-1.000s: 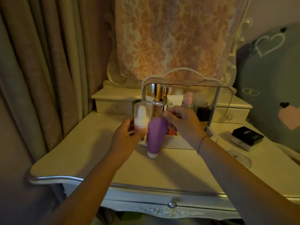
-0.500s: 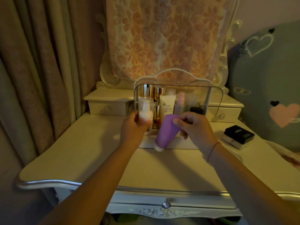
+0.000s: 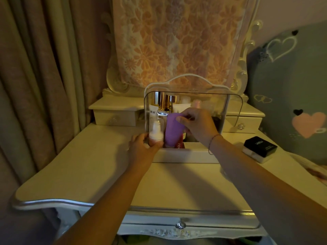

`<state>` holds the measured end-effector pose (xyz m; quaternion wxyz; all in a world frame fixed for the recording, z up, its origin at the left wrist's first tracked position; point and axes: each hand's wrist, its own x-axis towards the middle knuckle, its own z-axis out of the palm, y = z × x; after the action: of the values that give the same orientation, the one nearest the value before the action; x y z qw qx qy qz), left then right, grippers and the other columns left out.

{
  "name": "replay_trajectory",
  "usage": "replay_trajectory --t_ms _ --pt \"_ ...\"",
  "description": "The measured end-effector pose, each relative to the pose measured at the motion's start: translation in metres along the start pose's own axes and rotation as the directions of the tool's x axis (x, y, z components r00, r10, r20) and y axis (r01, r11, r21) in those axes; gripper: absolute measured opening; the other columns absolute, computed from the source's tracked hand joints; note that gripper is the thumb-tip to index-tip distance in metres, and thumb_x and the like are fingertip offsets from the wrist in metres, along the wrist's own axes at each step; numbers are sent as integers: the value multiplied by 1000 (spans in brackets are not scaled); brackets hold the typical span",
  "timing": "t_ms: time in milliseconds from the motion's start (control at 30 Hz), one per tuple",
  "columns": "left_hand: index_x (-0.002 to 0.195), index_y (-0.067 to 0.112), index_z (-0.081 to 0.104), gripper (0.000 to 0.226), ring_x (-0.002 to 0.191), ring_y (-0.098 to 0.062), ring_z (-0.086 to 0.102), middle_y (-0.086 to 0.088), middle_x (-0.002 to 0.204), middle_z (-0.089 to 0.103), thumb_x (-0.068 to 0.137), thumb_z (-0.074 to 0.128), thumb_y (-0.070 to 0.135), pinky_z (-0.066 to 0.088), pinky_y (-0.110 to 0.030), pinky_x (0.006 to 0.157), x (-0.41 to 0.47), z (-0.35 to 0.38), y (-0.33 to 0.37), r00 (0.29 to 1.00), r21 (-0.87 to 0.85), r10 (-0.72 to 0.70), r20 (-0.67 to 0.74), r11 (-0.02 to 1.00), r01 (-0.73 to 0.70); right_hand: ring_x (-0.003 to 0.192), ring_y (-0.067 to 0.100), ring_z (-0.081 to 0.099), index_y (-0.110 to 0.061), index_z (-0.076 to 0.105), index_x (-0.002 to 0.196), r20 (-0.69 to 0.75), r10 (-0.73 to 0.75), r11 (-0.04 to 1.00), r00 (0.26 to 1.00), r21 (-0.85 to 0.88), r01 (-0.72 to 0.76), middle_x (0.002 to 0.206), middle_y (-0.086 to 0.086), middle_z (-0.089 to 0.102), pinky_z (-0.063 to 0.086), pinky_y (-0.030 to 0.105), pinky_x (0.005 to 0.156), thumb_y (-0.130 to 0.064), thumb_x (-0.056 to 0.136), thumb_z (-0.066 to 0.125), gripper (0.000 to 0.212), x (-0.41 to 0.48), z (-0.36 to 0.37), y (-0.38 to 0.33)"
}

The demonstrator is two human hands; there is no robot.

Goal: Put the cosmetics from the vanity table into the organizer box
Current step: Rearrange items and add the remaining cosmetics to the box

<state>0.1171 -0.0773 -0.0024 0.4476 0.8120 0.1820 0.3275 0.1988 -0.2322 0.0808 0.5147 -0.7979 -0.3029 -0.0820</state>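
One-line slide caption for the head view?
Left hand holds a pump bottle while right hand lowers a purple tube into the organizer box.

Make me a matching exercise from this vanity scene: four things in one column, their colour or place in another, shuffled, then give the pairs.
Things:
1. squeeze bottle
2. pump bottle
3. compact case
4. organizer box

Descriptions:
A. black, lying on the table to the right of the box
B. white, in the left hand
C. purple, in the right hand
D. clear hood with a white base, standing at the middle of the vanity table

Pairs: 1-C, 2-B, 3-A, 4-D
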Motion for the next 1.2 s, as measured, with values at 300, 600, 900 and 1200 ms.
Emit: replay_trajectory --t_ms 300,600,900,1200 --pt "106 20 59 38 81 -16 53 -1 104 50 73 73 32 47 -33 72 -4 -1 -7 999 -46 54 -2 997 -54 60 7 61 -13 63 106 87 41 999 995 14 -42 80 2 63 53 14 55 -14 89 62 17 -7 6 9" --pt "112 21 58 40 84 -6 51 3 105 50 75 72 31 41 -20 68 -5 -3 -9 997 -88 81 9 993 -80 73 3 61 -20 67 94 -222 68 988 973 -122 -97 80 -7 64 46 13 63 -18 89 62 8 -73 -70 50" --pt "110 15 58 42 99 -27 54 -6 106 57 74 73 29 47 -47 85 -5 3 -9 996 -61 87 -19 994 -88 76 4 57 -22 67 85 -117 76 945 990 -309 -109 79 -10 63 41 10 64 -20 85 65 3 -70 -43 37" --pt "109 22 59 37 93 -20 55 -1 104 58 76 70 33 49 -39 79 -4 3 -11 998 -98 63 -24 993 -65 75 15 57 -12 67 90 179 381 886 907 -352 -303 83 7 64 46 24 66 -37 84 66 26 -6 15 28"
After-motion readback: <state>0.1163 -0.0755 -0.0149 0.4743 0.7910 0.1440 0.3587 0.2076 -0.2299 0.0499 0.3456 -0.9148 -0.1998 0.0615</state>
